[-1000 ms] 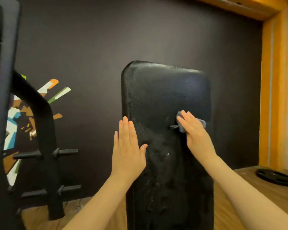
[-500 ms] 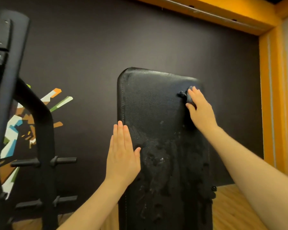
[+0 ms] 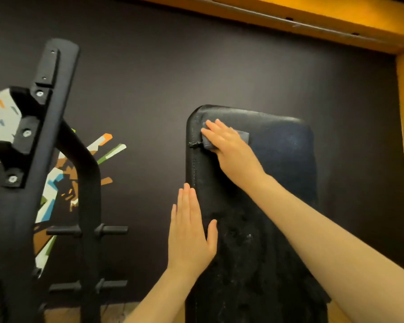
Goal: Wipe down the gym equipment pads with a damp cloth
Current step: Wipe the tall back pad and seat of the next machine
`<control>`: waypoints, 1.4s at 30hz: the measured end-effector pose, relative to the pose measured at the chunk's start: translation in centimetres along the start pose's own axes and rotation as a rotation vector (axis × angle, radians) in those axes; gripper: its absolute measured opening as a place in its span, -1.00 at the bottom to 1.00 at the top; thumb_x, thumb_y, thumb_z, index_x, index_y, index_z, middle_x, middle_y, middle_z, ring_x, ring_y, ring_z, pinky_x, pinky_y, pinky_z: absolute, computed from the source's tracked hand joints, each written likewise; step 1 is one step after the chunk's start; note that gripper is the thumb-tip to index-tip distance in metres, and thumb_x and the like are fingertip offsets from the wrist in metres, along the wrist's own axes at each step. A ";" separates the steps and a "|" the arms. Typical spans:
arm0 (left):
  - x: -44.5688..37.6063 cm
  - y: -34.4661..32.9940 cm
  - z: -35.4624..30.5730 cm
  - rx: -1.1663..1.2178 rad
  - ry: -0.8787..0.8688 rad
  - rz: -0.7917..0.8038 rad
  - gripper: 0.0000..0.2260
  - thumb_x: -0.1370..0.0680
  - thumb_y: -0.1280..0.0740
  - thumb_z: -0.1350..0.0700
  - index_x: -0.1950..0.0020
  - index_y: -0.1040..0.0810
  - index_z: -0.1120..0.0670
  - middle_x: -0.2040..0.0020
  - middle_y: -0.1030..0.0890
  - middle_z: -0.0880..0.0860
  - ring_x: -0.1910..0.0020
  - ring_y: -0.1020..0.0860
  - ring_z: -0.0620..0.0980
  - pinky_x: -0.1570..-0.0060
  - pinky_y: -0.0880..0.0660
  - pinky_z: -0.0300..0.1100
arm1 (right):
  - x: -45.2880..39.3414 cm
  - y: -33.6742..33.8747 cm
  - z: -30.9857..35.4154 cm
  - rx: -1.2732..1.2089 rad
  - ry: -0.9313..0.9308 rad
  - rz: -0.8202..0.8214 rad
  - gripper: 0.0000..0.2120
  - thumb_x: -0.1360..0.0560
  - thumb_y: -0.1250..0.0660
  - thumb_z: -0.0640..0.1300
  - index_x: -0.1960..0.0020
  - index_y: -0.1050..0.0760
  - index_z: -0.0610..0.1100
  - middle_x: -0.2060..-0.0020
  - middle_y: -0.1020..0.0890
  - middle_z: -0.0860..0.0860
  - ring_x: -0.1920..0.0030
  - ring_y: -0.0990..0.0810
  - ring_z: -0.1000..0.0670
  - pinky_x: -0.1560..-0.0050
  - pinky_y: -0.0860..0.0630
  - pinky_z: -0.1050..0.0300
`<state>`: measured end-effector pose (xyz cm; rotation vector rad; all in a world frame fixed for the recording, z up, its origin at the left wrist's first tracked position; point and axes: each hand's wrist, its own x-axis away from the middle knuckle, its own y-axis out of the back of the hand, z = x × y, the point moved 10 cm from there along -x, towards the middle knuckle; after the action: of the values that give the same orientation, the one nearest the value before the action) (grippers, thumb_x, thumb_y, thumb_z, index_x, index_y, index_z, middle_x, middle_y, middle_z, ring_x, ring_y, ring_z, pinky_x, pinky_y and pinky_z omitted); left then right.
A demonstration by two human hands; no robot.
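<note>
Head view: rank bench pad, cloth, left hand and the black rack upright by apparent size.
1. Black rack upright, though it stands nearest the camera, so it is unsure against the pad.
2. Bench pad.
3. Left hand.
4. Cloth, mostly hidden under the right hand.

Black rack (image 3: 28, 183) crowds left of pad (image 3: 278, 164); right side open
</note>
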<state>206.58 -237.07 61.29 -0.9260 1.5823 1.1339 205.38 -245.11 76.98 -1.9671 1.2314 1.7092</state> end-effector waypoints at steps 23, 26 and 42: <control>2.1 -0.6 0.9 0.380 0.135 0.092 -0.34 -0.47 0.09 -0.21 -0.47 0.28 -0.01 -0.51 0.17 -0.11 -0.50 0.16 -0.20 -0.47 0.08 -0.25 | 3.5 -2.6 2.8 -0.032 -0.099 -0.030 -0.54 -0.48 -0.15 -0.40 -0.37 -0.34 -0.24 -0.40 -0.34 -0.13 -0.45 -0.21 -0.13 -0.46 -0.08 -0.04; 1.8 -0.5 1.0 0.418 0.131 0.070 -0.34 -0.51 -0.01 -0.13 -0.54 0.13 0.03 -0.54 0.05 -0.06 -0.52 0.06 -0.14 -0.49 -0.01 -0.17 | 9.5 -4.4 4.4 0.026 -0.018 -0.034 -0.53 -0.45 -0.14 -0.31 -0.35 -0.38 -0.21 -0.35 -0.42 -0.12 -0.40 -0.29 -0.08 -0.41 -0.13 -0.05; 1.9 -1.0 0.1 0.127 -0.015 0.061 -0.31 -0.53 -0.29 0.14 -0.53 0.04 0.16 -0.52 0.02 0.09 -0.50 -0.07 0.10 -0.39 -0.07 0.03 | 16.2 1.0 -9.1 0.229 -0.121 0.112 -0.41 -0.36 -0.06 -0.49 -0.37 -0.29 -0.24 -0.30 -0.42 -0.15 -0.35 -0.29 -0.07 -0.45 0.00 0.27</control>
<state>207.01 -237.36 59.22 -0.7887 1.6602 1.0665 210.08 -258.62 65.10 -1.6678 1.4458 1.6283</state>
